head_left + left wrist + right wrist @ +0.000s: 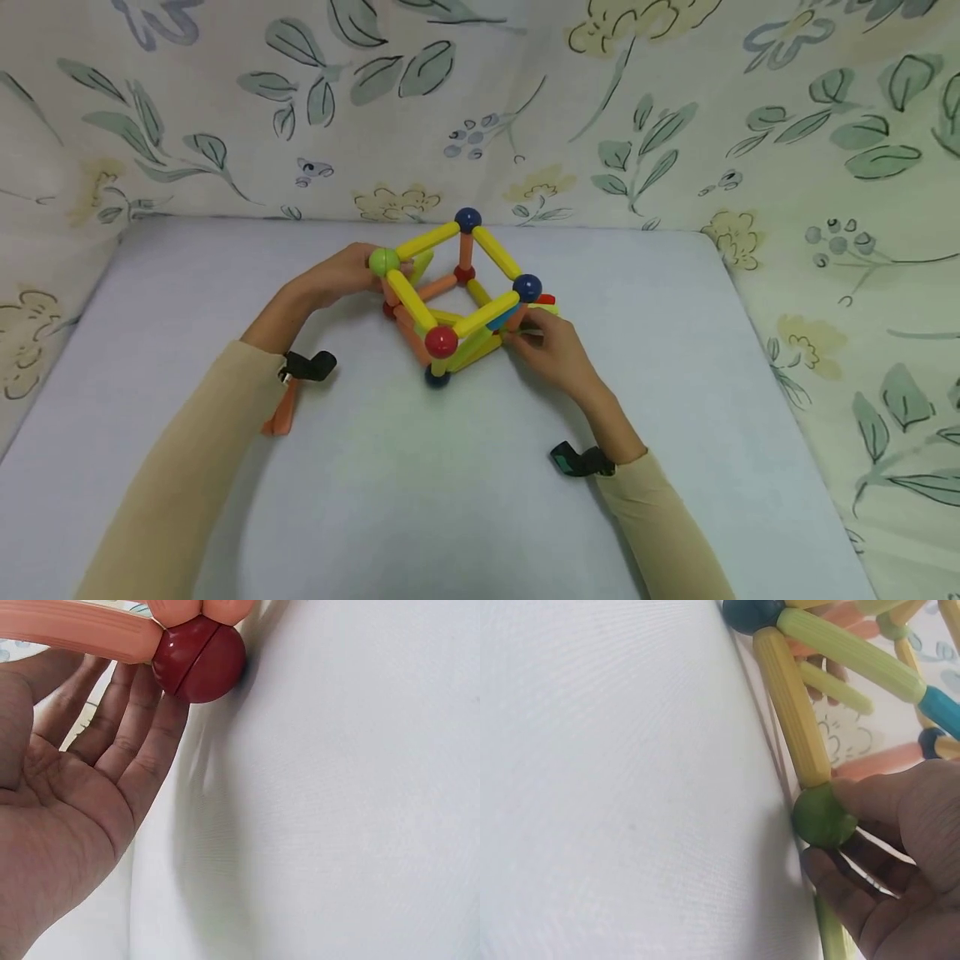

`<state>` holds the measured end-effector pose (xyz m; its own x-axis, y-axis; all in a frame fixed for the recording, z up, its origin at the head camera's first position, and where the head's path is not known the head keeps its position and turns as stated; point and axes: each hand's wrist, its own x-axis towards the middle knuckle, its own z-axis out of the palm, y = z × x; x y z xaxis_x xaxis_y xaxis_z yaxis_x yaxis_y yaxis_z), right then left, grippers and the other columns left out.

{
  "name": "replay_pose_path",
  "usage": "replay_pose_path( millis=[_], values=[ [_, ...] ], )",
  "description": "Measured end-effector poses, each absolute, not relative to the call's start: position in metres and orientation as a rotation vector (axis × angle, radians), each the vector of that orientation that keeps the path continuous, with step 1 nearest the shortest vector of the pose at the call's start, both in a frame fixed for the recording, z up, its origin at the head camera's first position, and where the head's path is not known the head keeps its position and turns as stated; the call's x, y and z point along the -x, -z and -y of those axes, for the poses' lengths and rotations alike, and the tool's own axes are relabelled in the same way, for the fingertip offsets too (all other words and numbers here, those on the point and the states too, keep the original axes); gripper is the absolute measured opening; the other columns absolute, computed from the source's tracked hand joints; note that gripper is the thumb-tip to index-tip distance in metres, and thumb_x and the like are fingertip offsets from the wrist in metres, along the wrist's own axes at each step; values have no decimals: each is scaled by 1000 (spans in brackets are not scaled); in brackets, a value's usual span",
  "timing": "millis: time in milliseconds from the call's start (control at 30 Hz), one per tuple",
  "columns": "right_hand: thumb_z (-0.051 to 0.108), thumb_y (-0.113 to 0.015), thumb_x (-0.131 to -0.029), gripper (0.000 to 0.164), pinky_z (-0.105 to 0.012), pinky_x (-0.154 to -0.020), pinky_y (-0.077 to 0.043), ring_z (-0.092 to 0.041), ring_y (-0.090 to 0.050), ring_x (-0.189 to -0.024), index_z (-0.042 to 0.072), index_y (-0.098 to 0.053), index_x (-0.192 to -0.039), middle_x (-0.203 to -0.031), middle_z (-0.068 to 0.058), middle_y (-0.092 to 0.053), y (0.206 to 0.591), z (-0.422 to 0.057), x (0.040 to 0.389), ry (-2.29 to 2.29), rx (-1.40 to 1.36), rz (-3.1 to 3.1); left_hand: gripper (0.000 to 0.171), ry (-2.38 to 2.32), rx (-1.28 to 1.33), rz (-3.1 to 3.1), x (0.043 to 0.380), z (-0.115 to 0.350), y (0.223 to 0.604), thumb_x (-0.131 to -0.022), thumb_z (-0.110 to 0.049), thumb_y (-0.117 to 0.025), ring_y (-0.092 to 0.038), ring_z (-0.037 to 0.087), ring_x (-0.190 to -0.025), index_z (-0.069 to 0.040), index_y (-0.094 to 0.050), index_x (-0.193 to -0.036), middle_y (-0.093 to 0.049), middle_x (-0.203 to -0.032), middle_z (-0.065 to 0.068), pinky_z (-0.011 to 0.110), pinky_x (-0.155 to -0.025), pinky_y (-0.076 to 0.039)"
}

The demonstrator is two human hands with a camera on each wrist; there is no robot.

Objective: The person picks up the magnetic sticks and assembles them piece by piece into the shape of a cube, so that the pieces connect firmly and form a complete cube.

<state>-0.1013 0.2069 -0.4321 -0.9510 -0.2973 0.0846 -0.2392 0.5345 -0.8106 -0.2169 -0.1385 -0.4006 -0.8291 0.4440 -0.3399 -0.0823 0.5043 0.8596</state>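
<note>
A box-shaped frame of magnetic rods and balls stands on the white table, with yellow rods [412, 300] on top and a light green ball [384, 262] at its upper left corner. My left hand [341, 273] holds its left side, fingers behind an orange upright rod [82, 631] and touching the lower red ball [199, 660]. A light green rod [836, 686] shows beside the left fingertips. At the lower right, my right hand [551, 346] pinches a green ball [823, 816] between thumb and fingers. A yellow rod [791, 705] joins that ball to a dark blue ball [751, 611].
Orange rods [281, 412] lie beside the left wrist, partly covered by the sleeve. A red rod [547, 299] shows behind the right hand. Floral cloth [525, 108] rises behind the table [420, 492]. Both wrists wear small black cameras.
</note>
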Motion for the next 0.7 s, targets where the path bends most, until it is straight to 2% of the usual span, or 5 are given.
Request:
replay_pose_path(
  millis=[100,200,267,567,700],
  values=[
    [10,-74,-100,18,-42,-98,-60,-27,-71,-116,5,-69,-116,-123,-11,-74,432,-207,101,1394,468,-2703,24,-1359,-279,-2187,215,139,404,-103,-19,-69,-57,30,-111,-4,-74,-122,-69,-120,12,43,-104,-47],
    [11,-75,-100,17,-42,-99,-60,-27,-71,-116,5,-69,-115,-123,-11,-74,432,-207,102,1382,466,-2712,36,-1400,-281,-2161,213,139,406,-102,-4,-65,-57,29,-120,-4,-68,-138,-66,-138,14,40,-105,-49],
    [10,-74,-100,17,-42,-99,-60,-27,-71,-116,5,-69,-115,-122,-11,-74,433,-207,101,1380,468,-2714,40,-1422,-290,-2144,212,139,407,-99,2,-63,-57,29,-127,0,-66,-140,-62,-146,15,38,-105,-50],
    [12,-76,-99,17,-40,-97,-61,-23,-71,-114,7,-71,-115,-120,-7,-75,435,-207,102,1399,443,-2735,37,-1401,-298,-2137,207,140,406,-97,2,-66,-53,32,-135,1,-70,-134,-60,-151,14,49,-116,-45],
    [17,-78,-98,24,-40,-93,-63,-23,-72,-112,9,-72,-120,-120,-6,-73,434,-205,102,1385,362,-2811,41,-1376,-273,-2119,201,144,405,-98,-2,-67,-57,30,-128,1,-66,-139,-61,-150,15,46,-115,-46]
  ],
)
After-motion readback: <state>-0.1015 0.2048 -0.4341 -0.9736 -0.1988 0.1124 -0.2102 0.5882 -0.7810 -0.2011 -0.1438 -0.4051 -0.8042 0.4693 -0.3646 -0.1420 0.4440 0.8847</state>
